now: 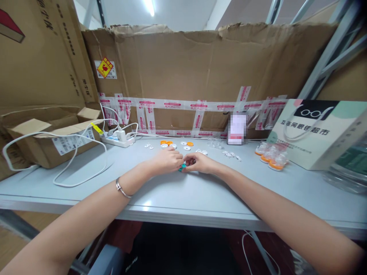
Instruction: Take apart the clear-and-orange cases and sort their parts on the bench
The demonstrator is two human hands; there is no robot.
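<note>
A small teal plastic piece [182, 167] is low over the table between my hands, mostly covered by fingers. My left hand [169, 159] is closed over its left side, fingers curled downward. From the other side my right hand [200, 162] grips it, with the thumb against its near edge and the fingers bent. Just beyond my hands lie white discs [187, 148] and orange rings [167, 142]. Small white parts [229, 154] are scattered to the right, and clear plastic pieces [215, 143] sit farther back.
Clear domed pieces with orange bases [276, 165] stand at right, before a paper bag [315, 133] and a large clear bottle [349, 168]. A phone [236, 129] leans on the cardboard behind. At left are a power strip [118, 142], a looping white cable [71, 185] and an open box [51, 141].
</note>
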